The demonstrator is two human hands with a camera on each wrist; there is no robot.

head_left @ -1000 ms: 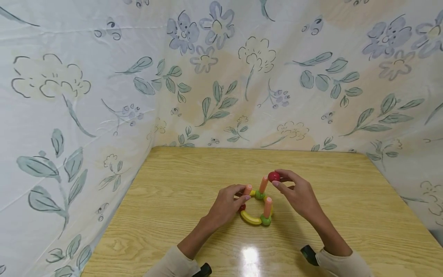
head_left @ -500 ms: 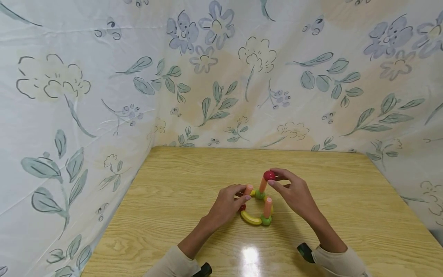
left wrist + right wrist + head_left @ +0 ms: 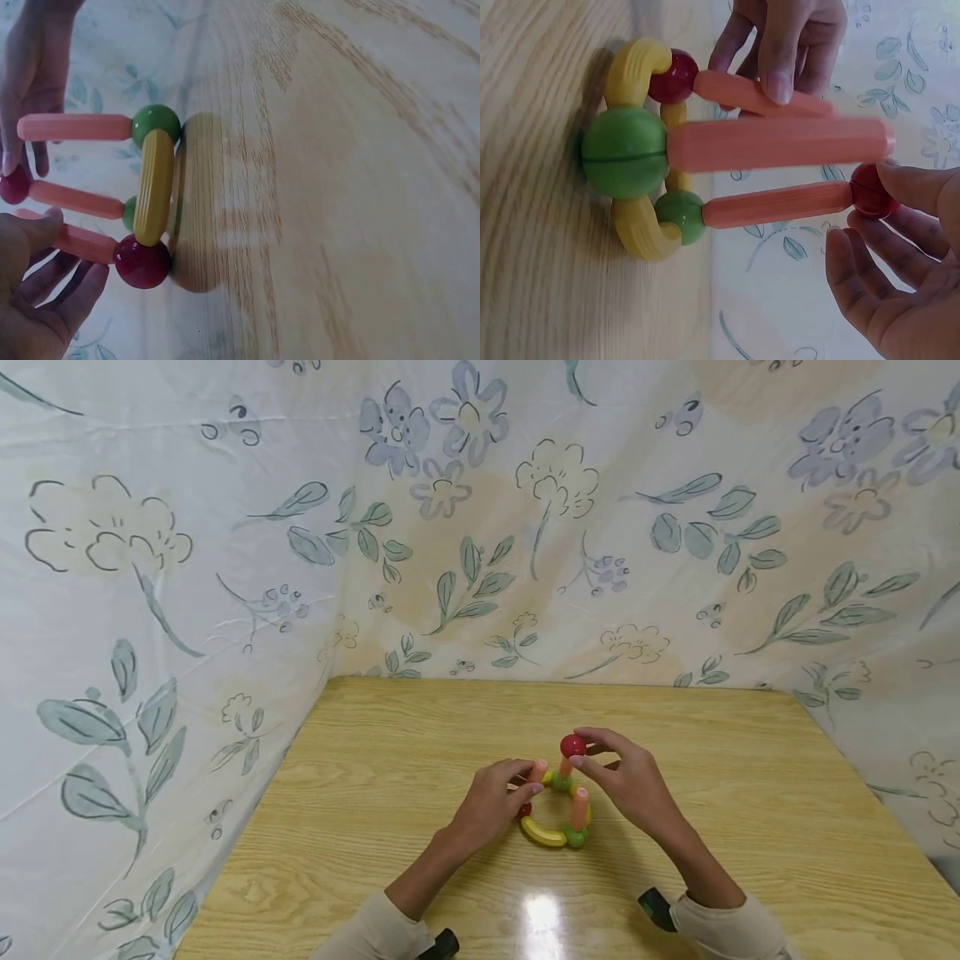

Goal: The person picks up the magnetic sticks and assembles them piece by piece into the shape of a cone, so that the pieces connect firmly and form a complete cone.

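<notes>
On the table stands a ring of curved yellow rods point(image 3: 543, 834) joined by two green balls point(image 3: 625, 152) and a red ball point(image 3: 142, 261). From each of these balls a salmon-pink rod point(image 3: 780, 142) rises upright. My left hand point(image 3: 491, 802) pinches the pink rod point(image 3: 86, 244) over the ring's red ball between thumb and fingers. With thumb and fingertips my right hand point(image 3: 633, 781) holds another red ball point(image 3: 573, 746) at the top of the far pink rod point(image 3: 780, 204). In the right wrist view that ball meets the rod's end.
The wood-grain table point(image 3: 390, 735) spreads around the ring. A floral cloth point(image 3: 480, 527) hangs behind it and at the sides. Dark wrist-worn devices point(image 3: 657, 909) sit at both cuffs.
My right hand has moved left with the red ball, from beside the far pink rod to its top, then slightly down. My left hand keeps its grip in place.
</notes>
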